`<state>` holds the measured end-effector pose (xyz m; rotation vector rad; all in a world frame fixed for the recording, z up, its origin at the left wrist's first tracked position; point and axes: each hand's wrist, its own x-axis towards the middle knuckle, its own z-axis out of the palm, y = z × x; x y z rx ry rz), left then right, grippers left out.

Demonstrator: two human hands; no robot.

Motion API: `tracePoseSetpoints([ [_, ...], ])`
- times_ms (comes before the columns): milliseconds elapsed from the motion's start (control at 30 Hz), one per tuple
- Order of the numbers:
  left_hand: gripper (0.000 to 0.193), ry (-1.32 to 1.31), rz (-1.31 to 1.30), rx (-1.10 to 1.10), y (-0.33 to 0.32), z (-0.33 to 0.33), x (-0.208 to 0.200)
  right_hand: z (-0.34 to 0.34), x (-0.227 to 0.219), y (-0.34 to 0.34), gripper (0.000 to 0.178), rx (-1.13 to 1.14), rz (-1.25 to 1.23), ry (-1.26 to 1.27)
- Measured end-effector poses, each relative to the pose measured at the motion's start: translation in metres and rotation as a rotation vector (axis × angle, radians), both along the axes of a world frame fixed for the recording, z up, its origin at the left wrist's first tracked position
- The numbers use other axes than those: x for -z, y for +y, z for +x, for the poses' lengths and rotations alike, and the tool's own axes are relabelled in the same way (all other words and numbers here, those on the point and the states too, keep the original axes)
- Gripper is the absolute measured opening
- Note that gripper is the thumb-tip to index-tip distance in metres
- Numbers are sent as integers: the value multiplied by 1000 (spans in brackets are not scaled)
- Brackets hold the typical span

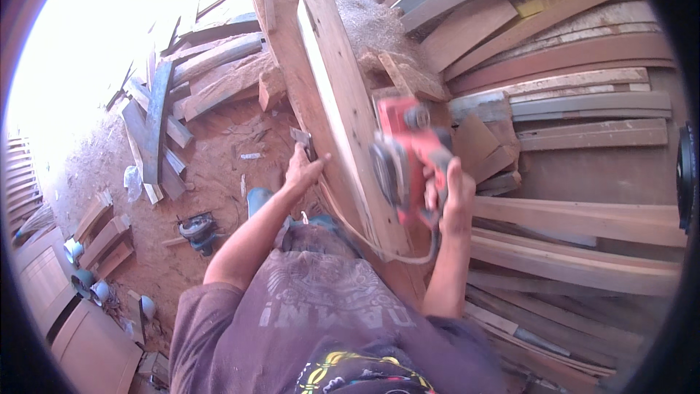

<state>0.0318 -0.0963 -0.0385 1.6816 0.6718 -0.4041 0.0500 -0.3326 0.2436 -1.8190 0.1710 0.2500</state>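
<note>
A long squared timber (339, 102), pale with dark nail holes, lies lengthwise on a wider brown plank (288, 51) in front of me. My right hand (456, 201) grips the rear handle of a red corded power tool (412, 138), which looks like a planer or belt sander. It is tilted on its side by the timber's right edge and blurred by motion; I cannot tell whether it touches the wood. My left hand (302, 170), left of the timber, is closed on a small flat grey metal piece (300, 136), its kind unclear. Its thumb points toward the plank.
A pale cord (379, 252) loops from the tool across the timber's near end. Stacked boards (583, 138) fill the right side. Scrap wood (219, 66) is heaped at the far left. Another power tool (197, 230) sits on the dusty ground, with pale blue round objects (100, 292) beyond it.
</note>
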Motion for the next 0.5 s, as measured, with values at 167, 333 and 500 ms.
tracePoseSetpoints([
  [167, 64, -207, -117, -80, 14, 0, 40, -155, -18, -80, 69, 235, -136, 169],
  [333, 66, -56, -16, -73, 13, 1, -12, -271, -6, -137, 64, 387, -163, 294],
  [500, 53, 86, -115, -204, 23, -18, -5, -327, 48, -161, 54, 381, -148, 394],
])
